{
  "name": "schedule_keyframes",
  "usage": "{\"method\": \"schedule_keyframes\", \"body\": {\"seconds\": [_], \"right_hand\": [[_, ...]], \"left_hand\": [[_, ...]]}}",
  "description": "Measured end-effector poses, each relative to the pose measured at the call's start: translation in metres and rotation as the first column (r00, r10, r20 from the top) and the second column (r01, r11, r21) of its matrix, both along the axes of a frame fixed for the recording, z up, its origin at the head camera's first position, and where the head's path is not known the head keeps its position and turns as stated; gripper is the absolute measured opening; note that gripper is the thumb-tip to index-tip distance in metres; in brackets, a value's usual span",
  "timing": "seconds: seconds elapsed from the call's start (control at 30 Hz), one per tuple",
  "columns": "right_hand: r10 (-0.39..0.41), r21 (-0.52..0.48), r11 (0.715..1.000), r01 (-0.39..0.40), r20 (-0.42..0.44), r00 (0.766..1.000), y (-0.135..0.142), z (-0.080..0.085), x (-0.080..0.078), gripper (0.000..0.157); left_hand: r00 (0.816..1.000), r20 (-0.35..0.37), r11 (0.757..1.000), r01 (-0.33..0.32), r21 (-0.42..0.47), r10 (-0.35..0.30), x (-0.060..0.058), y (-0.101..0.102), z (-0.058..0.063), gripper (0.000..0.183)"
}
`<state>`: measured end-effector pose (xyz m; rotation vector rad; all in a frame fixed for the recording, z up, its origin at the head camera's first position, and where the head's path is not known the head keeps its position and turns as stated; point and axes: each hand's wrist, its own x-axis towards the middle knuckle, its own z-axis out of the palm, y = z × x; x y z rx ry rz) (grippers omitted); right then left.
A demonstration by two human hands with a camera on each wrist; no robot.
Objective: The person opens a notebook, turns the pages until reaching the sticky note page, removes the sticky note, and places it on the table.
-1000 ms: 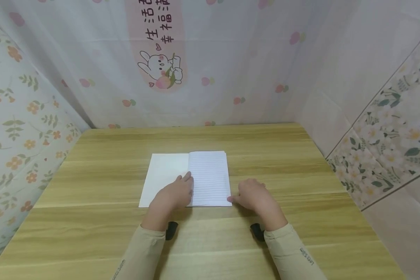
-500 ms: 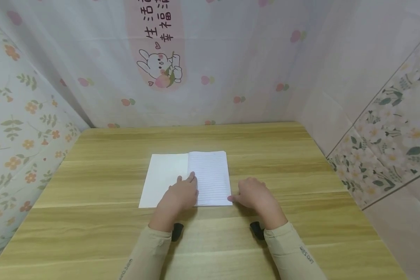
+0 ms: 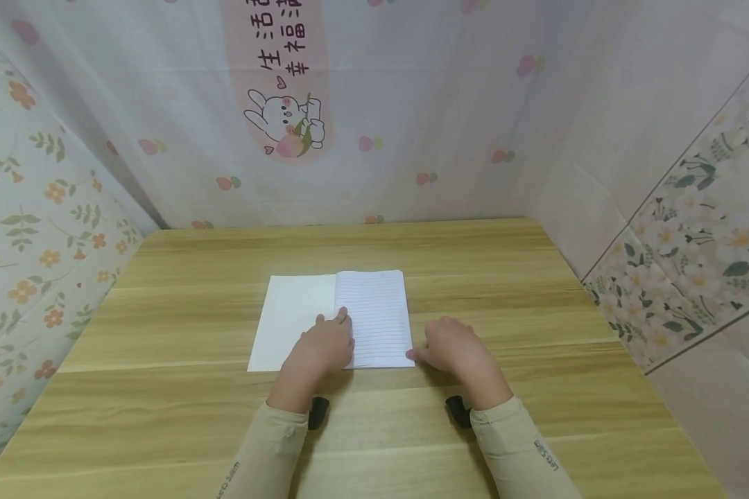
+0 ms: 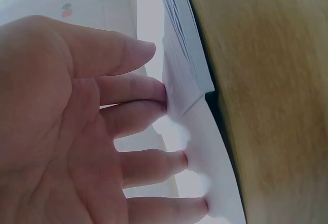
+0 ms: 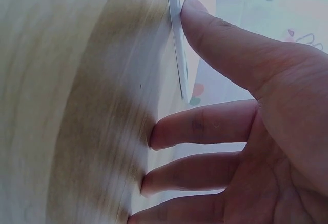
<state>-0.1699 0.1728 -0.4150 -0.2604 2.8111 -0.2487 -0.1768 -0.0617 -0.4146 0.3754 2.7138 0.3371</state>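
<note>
An open notebook (image 3: 377, 291) lies flat, its left side blank and its right page ruled. My left hand (image 3: 324, 345) rests on it near the fold. In the left wrist view the fingertips of that hand (image 4: 77, 126) touch the paper, with the fingers extended and the thumb held apart from the page. At the notebook's lower right corner, my right hand (image 3: 452, 346) sets its thumb on the edge of the ruled page. The right wrist view has the other fingers of this hand (image 5: 256, 116) touching the tabletop beside the notebook.
A wood-grain table (image 3: 193, 416) carries the notebook. Behind it hangs a white curtain (image 3: 424, 125) with fruit prints and a rabbit drawing. Floral cloth (image 3: 44, 229) stands along the left side, and a flowered panel (image 3: 693, 242) borders the right. Both forearms wear beige sleeves (image 3: 265, 450).
My left hand has slid slightly to the right, across the fold onto the ruled page's inner margin, then stayed there. The right hand has barely moved.
</note>
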Motion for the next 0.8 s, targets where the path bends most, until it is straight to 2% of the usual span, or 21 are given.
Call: {"method": "schedule_keyframes", "body": {"seconds": [0.57,0.8], "right_hand": [[-0.004,0.011,1.000,0.004,-0.003,1.000,0.0005,-0.0010,0.0002,0.052],[0.003,0.014,1.000,-0.003,-0.007,1.000,0.0003,-0.0011,-0.0003,0.052]], "left_hand": [[0.999,0.015,1.000,-0.030,0.001,0.030,-0.0016,0.0029,0.0000,0.056],[1.000,-0.009,1.000,-0.017,-0.009,0.016,-0.0014,0.0030,0.0017,0.055]]}}
